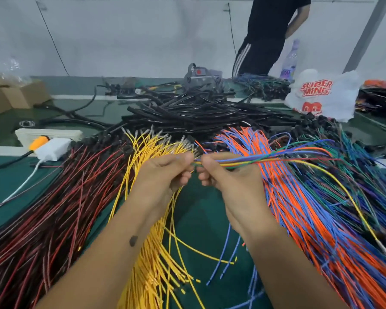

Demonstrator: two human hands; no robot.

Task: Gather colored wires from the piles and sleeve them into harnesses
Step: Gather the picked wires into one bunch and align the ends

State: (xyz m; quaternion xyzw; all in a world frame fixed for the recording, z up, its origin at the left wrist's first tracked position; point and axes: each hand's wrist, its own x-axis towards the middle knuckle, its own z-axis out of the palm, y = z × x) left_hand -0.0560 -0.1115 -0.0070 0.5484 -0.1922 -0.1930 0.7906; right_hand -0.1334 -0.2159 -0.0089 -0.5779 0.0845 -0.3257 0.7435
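Here both hands meet above the middle of the green table (198, 219), holding one small bundle of mixed wires (265, 158) between them. The left hand (165, 170) has its fingers curled around the bundle's near end, and the right hand (227, 175) pinches the same bundle just beside it, thumb on top. From the right hand the bundle, with blue, green, yellow and red strands, runs off to the right over the piles. Below the left hand lies the yellow wire pile (152, 253), fanned toward the person; to its left is the red and black wire pile (54, 208). Under and right of the right hand spreads the orange and blue wire pile (310, 219), with darker green and blue wires (366, 175) beyond it. Behind the hands sits a heap of black tubing (187, 108). A white plastic bag (321, 94) with red print stands at the far right, and a person in dark clothes (267, 34) stands behind the table.
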